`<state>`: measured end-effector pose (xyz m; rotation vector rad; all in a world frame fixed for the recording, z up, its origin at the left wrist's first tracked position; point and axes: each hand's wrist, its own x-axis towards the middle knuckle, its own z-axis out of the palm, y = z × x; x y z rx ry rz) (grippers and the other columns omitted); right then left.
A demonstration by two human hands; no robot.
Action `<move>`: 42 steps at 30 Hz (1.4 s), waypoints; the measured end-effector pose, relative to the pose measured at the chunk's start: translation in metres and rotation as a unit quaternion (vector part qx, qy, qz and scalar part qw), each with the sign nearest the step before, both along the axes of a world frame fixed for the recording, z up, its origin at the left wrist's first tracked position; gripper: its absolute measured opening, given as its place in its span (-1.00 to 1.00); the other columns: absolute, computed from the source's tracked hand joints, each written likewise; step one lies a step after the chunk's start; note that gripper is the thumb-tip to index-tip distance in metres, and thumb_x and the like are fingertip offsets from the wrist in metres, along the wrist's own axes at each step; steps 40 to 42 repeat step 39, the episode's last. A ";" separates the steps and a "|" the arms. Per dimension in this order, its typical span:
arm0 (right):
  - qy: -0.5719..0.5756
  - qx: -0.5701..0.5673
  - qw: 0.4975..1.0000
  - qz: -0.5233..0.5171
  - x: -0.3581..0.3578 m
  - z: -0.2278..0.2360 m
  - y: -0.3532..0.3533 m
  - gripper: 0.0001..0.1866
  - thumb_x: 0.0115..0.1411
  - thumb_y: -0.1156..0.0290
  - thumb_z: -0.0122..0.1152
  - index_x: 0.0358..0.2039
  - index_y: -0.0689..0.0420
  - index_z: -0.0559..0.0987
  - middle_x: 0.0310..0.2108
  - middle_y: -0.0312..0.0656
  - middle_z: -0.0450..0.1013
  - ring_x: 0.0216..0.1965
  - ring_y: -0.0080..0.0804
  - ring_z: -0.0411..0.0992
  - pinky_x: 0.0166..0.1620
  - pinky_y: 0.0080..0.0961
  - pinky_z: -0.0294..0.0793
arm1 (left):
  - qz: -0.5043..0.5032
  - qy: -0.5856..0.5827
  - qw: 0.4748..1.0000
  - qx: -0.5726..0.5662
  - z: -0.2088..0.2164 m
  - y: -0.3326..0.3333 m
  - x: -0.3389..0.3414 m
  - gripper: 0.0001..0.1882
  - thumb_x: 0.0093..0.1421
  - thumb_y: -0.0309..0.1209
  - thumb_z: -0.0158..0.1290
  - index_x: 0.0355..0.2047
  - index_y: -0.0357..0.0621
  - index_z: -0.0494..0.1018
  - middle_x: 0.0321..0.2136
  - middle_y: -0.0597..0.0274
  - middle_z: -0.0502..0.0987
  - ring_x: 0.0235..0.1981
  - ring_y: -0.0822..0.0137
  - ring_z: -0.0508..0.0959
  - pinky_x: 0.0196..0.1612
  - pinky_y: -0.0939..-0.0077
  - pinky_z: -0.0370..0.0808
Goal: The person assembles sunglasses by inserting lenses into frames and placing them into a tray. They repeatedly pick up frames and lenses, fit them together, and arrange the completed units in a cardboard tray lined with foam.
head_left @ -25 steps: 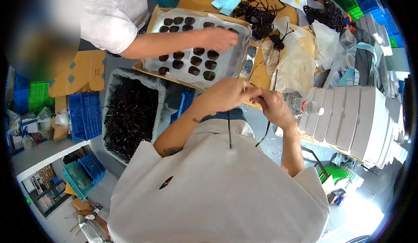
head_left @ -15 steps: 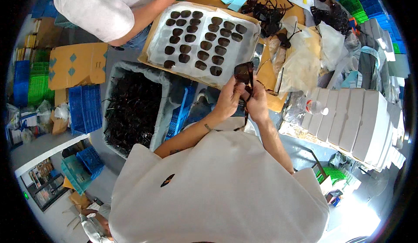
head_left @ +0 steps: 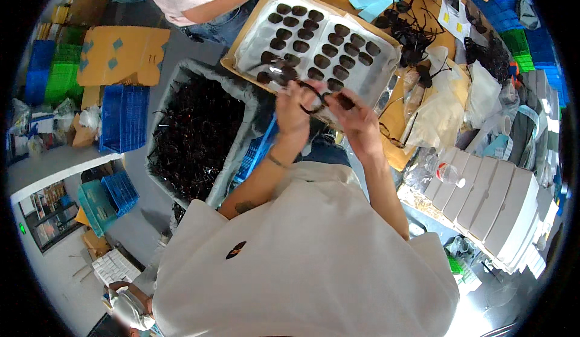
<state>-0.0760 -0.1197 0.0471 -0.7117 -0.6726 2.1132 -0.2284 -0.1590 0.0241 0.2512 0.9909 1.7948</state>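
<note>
A pair of dark glasses (head_left: 312,100), blurred by motion, is in my left hand (head_left: 292,112), which closes on the frame. One rim looks like an open ring, while the other end reaches over the tray. My right hand (head_left: 357,122) has its fingers closed around a dark lens (head_left: 345,100); whether that lens touches the frame I cannot tell. Just beyond both hands lies a shallow cardboard tray (head_left: 232,61), lined with white paper, where several dark lenses (head_left: 330,50) lie in rows.
At my left stands a grey-lined crate (head_left: 246,116) full of dark frames. Another person's arm (head_left: 229,1) reaches in beyond the tray. Tangled glasses (head_left: 417,38) and plastic bags (head_left: 435,116) cover the table at right, near a bottle (head_left: 447,172) and white boxes (head_left: 483,192).
My hands have moved apart, and the left now holds the glasses out toward the tray. The whole view has shifted, with the tray further right. A hand now shows at the far right.
</note>
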 end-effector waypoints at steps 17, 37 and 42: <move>-0.578 0.447 0.682 -0.007 -0.279 -0.166 0.188 -0.80 0.11 0.48 0.22 -0.22 0.22 0.57 -0.40 -0.05 0.54 -0.37 -0.16 0.56 -0.31 -0.29 0.53 | 0.152 -0.038 0.982 -0.105 0.015 -0.149 -0.106 -0.75 0.38 -0.27 -0.14 -0.05 -0.14 0.32 -0.28 0.11 0.52 -0.32 0.20 0.57 -0.25 0.27 0.52; -0.334 0.247 0.899 0.136 -0.010 0.019 0.014 -0.73 0.21 0.56 0.11 -0.06 0.26 0.47 -0.27 -0.14 0.53 -0.18 -0.37 0.51 -0.06 -0.43 0.45 | -0.332 0.360 0.872 0.019 0.045 -0.004 -0.052 -0.38 0.37 -0.03 -0.19 0.22 -0.28 0.16 0.10 0.16 0.35 0.04 0.34 0.35 0.13 0.45 0.26; -0.287 0.247 0.920 0.101 0.003 0.016 0.009 -0.68 0.25 0.54 0.09 0.03 0.19 0.46 -0.02 -0.04 0.46 0.02 -0.38 0.41 0.10 -0.52 0.34 | -0.286 0.409 0.863 0.077 0.015 -0.001 0.002 -0.43 0.37 -0.09 -0.14 0.24 -0.19 0.14 0.09 0.13 0.35 0.06 0.37 0.34 0.19 0.47 0.19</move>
